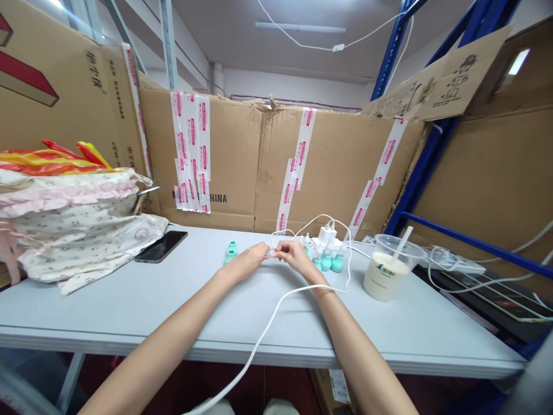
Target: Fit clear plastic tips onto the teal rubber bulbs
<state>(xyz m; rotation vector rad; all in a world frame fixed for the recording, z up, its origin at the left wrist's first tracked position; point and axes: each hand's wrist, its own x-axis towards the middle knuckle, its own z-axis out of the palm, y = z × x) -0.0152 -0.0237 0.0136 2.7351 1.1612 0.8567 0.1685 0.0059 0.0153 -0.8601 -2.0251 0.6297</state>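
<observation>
My left hand (pixel 250 259) and my right hand (pixel 294 255) meet over the middle of the grey table. Between their fingertips is a small clear piece (pixel 271 253), too small to name, and both hands are closed on it. Just left of my left hand stand small teal bottles (pixel 231 253) without tops showing. Beyond my right wrist is a group of several teal bottles with clear pointed tops (pixel 326 260). A white charger plug (pixel 327 233) sits behind that group.
A white cable (pixel 259 340) runs across the table and over its front edge. To the right stands a cup with a straw (pixel 386 271). A phone (pixel 162 246) and a floral cloth bag (pixel 82 230) lie left. Cardboard walls (pixel 233 161) enclose the back.
</observation>
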